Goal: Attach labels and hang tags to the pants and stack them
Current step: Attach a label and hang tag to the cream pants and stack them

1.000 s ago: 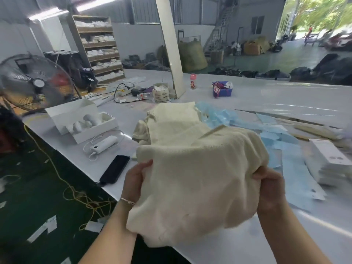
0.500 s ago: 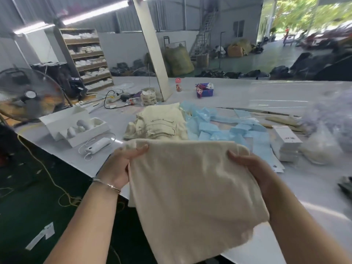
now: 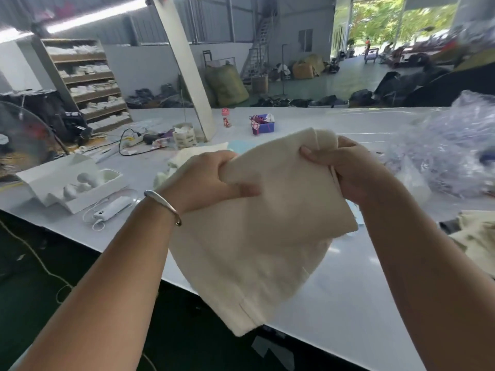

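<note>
1. Two hands hold one cream pair of pants (image 3: 257,226) up above the near edge of the white worktop (image 3: 348,285); I see it hanging folded below them.
2. My left hand (image 3: 203,180), bracelet on its wrist, is clenched on the cloth's upper left edge, thumb laid across the front.
3. My right hand (image 3: 345,170) is clenched on the upper right corner, bunching it.
4. Half a second ago the hands were wider apart and the cloth spread flat; now they sit closer and the top edge is gathered.
5. Left on the worktop: a white box (image 3: 67,180) and a white power bank (image 3: 112,210).
6. Far right: a heap of clear plastic bags (image 3: 450,153), now more in view.
</note>
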A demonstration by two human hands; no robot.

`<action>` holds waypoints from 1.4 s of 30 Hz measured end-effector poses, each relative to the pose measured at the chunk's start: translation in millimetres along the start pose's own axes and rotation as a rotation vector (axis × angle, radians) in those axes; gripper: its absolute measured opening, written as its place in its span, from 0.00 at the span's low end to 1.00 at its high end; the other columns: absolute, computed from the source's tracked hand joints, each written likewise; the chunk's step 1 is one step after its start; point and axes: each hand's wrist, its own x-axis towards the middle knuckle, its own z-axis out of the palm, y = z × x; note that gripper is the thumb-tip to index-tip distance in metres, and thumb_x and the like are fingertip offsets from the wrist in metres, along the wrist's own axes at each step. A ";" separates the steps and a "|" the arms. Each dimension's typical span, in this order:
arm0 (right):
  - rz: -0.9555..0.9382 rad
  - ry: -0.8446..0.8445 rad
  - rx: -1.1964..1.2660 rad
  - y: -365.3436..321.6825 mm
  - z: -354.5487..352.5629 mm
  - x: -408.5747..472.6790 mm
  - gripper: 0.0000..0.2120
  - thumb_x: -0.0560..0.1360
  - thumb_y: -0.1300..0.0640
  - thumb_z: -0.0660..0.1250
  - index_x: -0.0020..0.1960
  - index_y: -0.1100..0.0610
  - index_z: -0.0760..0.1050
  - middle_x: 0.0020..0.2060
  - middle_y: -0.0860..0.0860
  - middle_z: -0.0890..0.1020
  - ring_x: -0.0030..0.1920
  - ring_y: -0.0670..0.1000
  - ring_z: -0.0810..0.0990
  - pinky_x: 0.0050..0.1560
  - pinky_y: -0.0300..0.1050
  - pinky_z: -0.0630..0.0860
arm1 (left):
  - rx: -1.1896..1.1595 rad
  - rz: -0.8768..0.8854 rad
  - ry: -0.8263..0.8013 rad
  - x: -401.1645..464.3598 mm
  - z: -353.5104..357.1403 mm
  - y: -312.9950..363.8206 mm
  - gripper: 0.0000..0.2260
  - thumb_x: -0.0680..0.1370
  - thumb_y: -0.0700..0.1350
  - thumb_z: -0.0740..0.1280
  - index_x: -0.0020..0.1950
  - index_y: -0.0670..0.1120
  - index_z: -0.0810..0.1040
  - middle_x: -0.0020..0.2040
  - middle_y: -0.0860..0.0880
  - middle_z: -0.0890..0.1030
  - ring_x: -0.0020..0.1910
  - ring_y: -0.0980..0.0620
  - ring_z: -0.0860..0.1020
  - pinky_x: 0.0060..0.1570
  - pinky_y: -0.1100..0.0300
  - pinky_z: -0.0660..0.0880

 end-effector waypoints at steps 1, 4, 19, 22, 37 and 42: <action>0.006 0.027 -0.030 -2.5 -6.5 -2.1 0.06 0.65 0.60 0.72 0.41 0.56 0.85 0.39 0.54 0.86 0.40 0.53 0.85 0.38 0.46 0.81 | -0.004 0.012 -0.072 7.8 3.4 4.7 0.26 0.62 0.72 0.70 0.45 0.52 0.80 0.38 0.58 0.81 0.37 0.60 0.77 0.34 0.67 0.69; 0.015 0.199 -0.125 -4.8 -32.5 -7.7 0.05 0.70 0.62 0.72 0.45 0.59 0.82 0.38 0.53 0.85 0.38 0.52 0.84 0.37 0.45 0.80 | -0.120 -0.002 -0.199 34.6 25.5 22.6 0.19 0.74 0.56 0.71 0.40 0.38 0.76 0.32 0.51 0.76 0.30 0.56 0.73 0.31 0.65 0.68; -0.085 0.911 -0.631 -32.6 -139.9 -116.6 0.12 0.78 0.47 0.63 0.38 0.48 0.76 0.29 0.39 0.76 0.29 0.37 0.72 0.33 0.33 0.69 | -1.272 0.168 0.020 97.2 52.7 191.7 0.07 0.79 0.42 0.67 0.48 0.37 0.80 0.48 0.36 0.81 0.46 0.41 0.80 0.57 0.42 0.76; -0.068 0.881 -0.692 -22.9 -137.0 -109.7 0.13 0.77 0.45 0.63 0.45 0.52 0.79 0.41 0.46 0.82 0.43 0.48 0.78 0.50 0.47 0.75 | -1.197 0.131 0.219 99.6 48.0 165.4 0.09 0.76 0.44 0.71 0.44 0.38 0.81 0.43 0.40 0.82 0.42 0.44 0.80 0.52 0.44 0.78; 0.929 0.283 -1.490 286.4 -66.3 -89.7 0.53 0.61 0.33 0.11 0.78 0.45 0.47 0.79 0.51 0.46 0.78 0.56 0.45 0.72 0.65 0.41 | -0.463 -0.762 -0.131 48.2 237.5 -177.5 0.12 0.74 0.48 0.69 0.49 0.39 0.81 0.40 0.41 0.82 0.41 0.41 0.77 0.36 0.54 0.68; 0.893 0.331 -1.539 309.4 -48.6 -61.9 0.45 0.66 0.33 0.20 0.78 0.45 0.48 0.79 0.51 0.45 0.78 0.56 0.44 0.73 0.63 0.43 | -0.339 -0.721 -0.125 66.9 249.9 -226.3 0.07 0.77 0.42 0.68 0.51 0.39 0.80 0.53 0.37 0.82 0.51 0.39 0.77 0.51 0.50 0.71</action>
